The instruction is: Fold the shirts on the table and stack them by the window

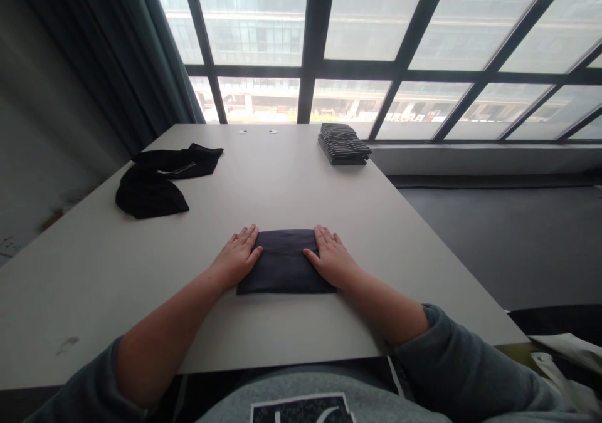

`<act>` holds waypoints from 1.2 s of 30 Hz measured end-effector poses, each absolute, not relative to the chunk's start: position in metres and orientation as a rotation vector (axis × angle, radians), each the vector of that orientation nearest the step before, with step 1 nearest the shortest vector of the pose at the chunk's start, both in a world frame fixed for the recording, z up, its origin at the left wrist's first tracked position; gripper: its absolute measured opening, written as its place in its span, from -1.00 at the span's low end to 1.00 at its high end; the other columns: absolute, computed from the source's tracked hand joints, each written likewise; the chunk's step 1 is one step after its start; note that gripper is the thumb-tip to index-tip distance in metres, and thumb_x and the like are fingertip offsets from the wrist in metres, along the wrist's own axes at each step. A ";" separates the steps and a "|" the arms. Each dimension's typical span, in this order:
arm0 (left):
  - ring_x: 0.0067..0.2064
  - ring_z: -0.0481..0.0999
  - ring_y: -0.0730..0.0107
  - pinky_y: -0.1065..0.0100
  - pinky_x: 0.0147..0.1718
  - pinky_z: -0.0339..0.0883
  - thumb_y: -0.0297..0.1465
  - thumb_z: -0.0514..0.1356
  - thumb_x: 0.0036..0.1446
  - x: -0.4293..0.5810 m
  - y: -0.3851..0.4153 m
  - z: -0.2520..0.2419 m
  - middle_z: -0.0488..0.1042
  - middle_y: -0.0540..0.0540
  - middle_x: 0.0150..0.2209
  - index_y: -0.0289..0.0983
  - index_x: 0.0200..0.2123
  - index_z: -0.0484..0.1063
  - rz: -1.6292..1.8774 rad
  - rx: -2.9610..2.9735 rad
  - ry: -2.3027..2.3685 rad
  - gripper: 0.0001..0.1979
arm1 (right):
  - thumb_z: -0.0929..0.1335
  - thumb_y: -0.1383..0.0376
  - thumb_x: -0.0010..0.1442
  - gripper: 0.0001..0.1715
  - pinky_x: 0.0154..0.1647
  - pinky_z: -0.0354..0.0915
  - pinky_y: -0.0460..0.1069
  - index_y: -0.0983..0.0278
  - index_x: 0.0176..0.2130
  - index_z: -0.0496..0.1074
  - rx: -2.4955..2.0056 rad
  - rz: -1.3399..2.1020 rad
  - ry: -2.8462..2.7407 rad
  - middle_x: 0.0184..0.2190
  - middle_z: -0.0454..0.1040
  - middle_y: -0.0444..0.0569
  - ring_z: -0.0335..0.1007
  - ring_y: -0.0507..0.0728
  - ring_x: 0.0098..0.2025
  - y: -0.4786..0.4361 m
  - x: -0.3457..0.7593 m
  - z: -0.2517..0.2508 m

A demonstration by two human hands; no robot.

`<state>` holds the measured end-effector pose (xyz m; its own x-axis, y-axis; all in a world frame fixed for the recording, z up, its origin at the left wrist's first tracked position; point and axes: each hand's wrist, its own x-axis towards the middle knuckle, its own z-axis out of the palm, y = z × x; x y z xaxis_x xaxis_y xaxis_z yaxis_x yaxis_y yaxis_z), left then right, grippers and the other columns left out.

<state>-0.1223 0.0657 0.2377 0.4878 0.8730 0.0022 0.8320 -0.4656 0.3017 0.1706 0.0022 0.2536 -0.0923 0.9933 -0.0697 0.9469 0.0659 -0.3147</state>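
Note:
A small dark cloth (285, 261), folded into a neat rectangle, lies on the pale table (291, 185) just in front of me. My left hand (237, 255) rests flat on its left edge, fingers stretched forward and together. My right hand (332, 257) lies flat on its right edge in the same way. Neither hand grips anything; both press down on the cloth.
A crumpled black garment (160, 182) lies at the far left of the table. A folded striped stack (343, 143) sits at the far right edge near the window. Dark curtain (117, 53) hangs at the left. The floor drops away on the right.

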 end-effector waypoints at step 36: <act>-0.06 0.62 -0.01 0.15 -0.09 0.37 -0.15 0.09 0.30 -0.135 0.072 0.284 0.68 -0.17 -0.09 -0.15 -0.17 0.57 0.357 2.254 1.332 -0.70 | 0.55 0.28 0.00 -0.33 -0.04 0.54 0.17 0.12 0.14 0.56 -1.409 1.582 -1.447 -0.11 0.63 -0.04 0.58 0.22 -0.12 -0.032 0.194 0.284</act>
